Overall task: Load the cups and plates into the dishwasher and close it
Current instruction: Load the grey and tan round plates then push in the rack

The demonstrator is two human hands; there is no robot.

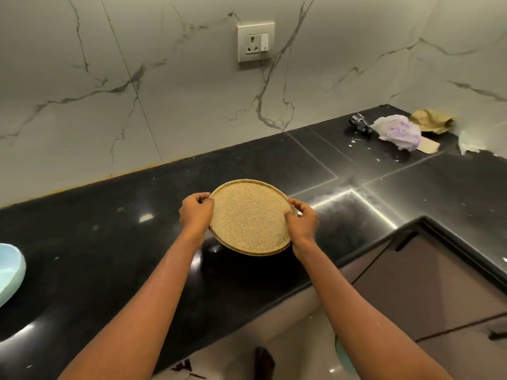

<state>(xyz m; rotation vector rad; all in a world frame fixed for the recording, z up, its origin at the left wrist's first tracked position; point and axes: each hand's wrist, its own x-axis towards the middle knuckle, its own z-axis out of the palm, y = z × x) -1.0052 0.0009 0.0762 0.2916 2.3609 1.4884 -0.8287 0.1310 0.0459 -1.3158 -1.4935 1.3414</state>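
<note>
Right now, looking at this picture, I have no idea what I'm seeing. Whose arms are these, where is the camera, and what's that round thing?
There is no machine here. A person is working bare-handed, and the single wide-angle camera sits on their head, looking forward and down. The left hand and right hand grip opposite edges of a round, speckled beige plate over a black countertop. I cannot tell whether the plate touches the counter. A pale blue dish shows at the left edge. Crumpled wrappers lie far right by the marble wall, which carries a socket.
</note>
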